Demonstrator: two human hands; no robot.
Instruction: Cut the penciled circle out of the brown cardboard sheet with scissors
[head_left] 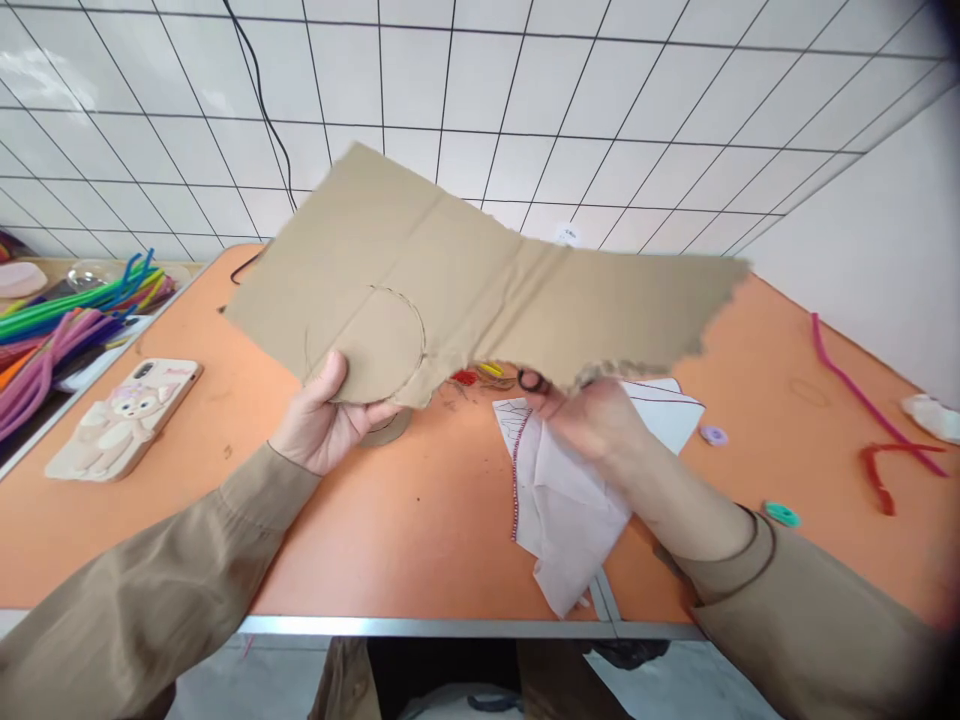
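A large piece of brown cardboard (465,270) with ragged edges is held up above the table. My left hand (326,415) grips its lower left edge, thumb in front, beside a round outline (382,340) that looks partly cut along its right side. My right hand (585,415) is closed below the cardboard's lower edge, around scissors whose black handle loop (532,381) shows at the fingers; the blades are hidden. Under the right hand lies a creased white cloth or paper (574,500) with a dark red edge. A round cardboard piece (386,428) shows below my left hand.
On the orange table (375,550), a phone in a cartoon case (127,420) lies left, near colourful pipe cleaners (67,340). To the right are a purple ring (714,435), a green ring (782,514), a red pipe cleaner (885,470) and a magenta one (862,395). A tiled wall stands behind.
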